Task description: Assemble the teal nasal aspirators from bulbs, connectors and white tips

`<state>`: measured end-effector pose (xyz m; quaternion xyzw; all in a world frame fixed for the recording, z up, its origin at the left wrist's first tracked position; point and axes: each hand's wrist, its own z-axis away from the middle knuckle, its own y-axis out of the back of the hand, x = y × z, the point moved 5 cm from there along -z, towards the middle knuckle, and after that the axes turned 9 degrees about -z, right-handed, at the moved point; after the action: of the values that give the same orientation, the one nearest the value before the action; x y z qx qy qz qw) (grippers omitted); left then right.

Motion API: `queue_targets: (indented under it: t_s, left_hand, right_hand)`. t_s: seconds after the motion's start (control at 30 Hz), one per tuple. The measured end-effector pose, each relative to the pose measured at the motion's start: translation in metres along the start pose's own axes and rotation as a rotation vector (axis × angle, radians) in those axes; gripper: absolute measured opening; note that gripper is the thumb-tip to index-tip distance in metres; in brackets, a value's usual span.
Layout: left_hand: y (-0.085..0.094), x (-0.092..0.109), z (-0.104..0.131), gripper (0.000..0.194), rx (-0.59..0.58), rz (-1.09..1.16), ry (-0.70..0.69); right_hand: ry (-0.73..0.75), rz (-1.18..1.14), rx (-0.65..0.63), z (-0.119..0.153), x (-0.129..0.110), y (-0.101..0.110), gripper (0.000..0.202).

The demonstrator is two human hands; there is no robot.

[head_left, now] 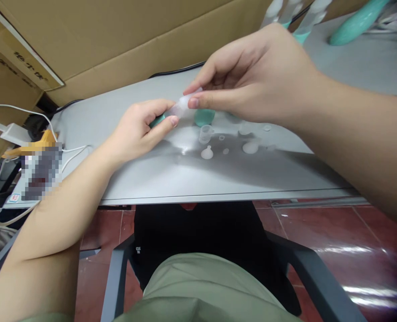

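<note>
My left hand [144, 127] is closed round a small bottle [172, 112] with a clear upper part and a teal lower part, held tilted above the table. Thumb and fingers of my right hand [245, 80] pinch the white cap [185, 102] at the bottle's upper end. Below my right hand lie a teal round piece [204, 117], a clear small cup [205, 133] and a small white disc with a tab [207, 152]. A clear ring [221, 138] and another white disc [251, 147] rest close by. My palm and fingers hide most of the bottle.
Several bottles [302, 36] with teal bases stand at the back right, beside a glossy teal object [356, 22]. A cardboard wall [124, 31] borders the grey table [171, 181]. At left are a blurred-out flat device [40, 172], white cables and a charger [15, 134].
</note>
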<state>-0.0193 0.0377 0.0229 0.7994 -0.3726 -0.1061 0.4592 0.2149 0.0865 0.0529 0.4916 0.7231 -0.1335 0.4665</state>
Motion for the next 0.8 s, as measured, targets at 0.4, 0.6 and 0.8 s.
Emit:
queue_targets:
  t_s: [0.4,0.6,0.8]
  left_hand:
    - [0.004,0.011,0.000,0.065,-0.054,0.010,0.034]
    - [0.000,0.010,0.002,0.060,-0.032,0.061,0.039]
    - [0.002,0.003,-0.003,0.074,0.019,0.064,0.117]
  right_hand:
    - [-0.010,0.082,-0.033,0.003,0.000,0.000,0.008]
    - [0.028,0.029,-0.036,0.002,-0.003,-0.006,0.005]
    - [0.089,0.083,-0.051,0.000,-0.007,-0.010,0.003]
